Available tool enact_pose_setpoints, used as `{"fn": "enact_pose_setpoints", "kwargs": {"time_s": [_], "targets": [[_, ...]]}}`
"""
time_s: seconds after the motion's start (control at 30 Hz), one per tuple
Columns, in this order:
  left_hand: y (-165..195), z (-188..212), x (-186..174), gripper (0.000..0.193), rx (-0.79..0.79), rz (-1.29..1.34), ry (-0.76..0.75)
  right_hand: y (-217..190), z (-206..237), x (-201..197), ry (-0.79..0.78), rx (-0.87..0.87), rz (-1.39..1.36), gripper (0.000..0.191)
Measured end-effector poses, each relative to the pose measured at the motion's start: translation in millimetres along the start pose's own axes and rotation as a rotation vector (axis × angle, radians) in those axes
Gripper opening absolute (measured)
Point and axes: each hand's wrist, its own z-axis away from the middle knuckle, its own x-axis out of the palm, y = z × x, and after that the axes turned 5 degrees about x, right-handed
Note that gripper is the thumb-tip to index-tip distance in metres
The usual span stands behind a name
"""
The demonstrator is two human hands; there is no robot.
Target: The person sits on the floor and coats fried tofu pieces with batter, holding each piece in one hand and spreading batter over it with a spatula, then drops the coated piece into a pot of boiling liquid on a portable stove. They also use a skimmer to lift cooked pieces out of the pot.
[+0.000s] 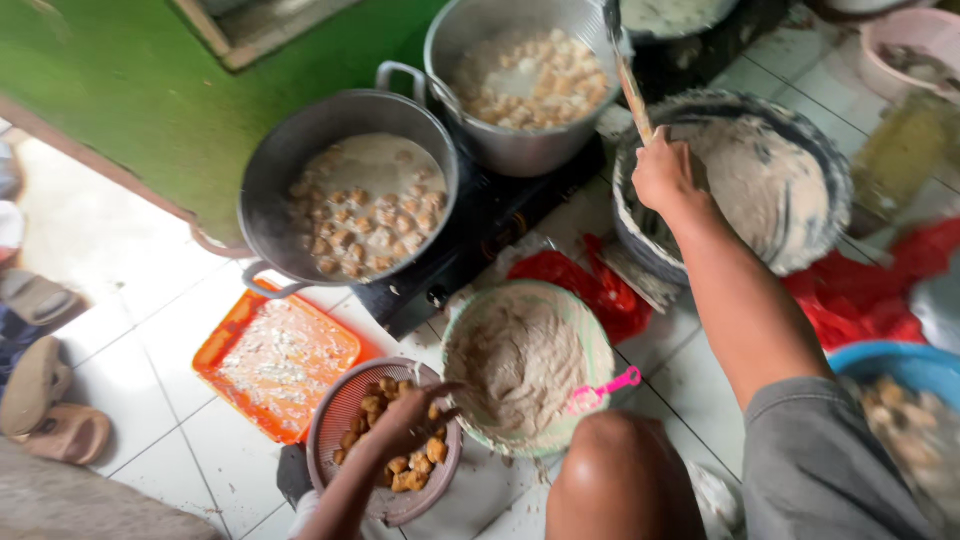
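**Both hands busy over the batter and fried pieces**

I see my left hand (415, 415) at seven o'clock, fingers pinching golden-brown fried chunks (410, 470) in a pink colander (330, 425) on the floor. My right hand (662, 175) at one o'clock is closed around a wooden stick (633, 95) over a large basin of pale, lumpy batter (770, 180). Between them sits a green bowl (600, 345) of thick beige batter.

White tiled floor (150, 300), orange tray (215, 365)
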Motion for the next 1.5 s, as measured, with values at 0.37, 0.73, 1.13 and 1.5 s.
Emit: {"fn": "enact_pose_setpoints", "kwargs": {"time_s": [0.37,0.73,1.13,1.5], "targets": [[-15,-9,15,0.042,-0.256,0.241,-0.105,-61,-79,30,-0.747,0.179,-0.42,0.039],[-2,-27,40,0.044,-0.072,0.317,-0.047,-89,-19,96,-0.872,0.105,-1.385,0.019],[28,-29,29,0.069,-0.031,0.276,-0.041,-46,31,124,-0.772,-0.014,-1.464,0.029],[62,-62,44,0.063,-0.023,0.715,0.061,-14,61,98,-0.759,-0.06,-1.462,0.03]]}}
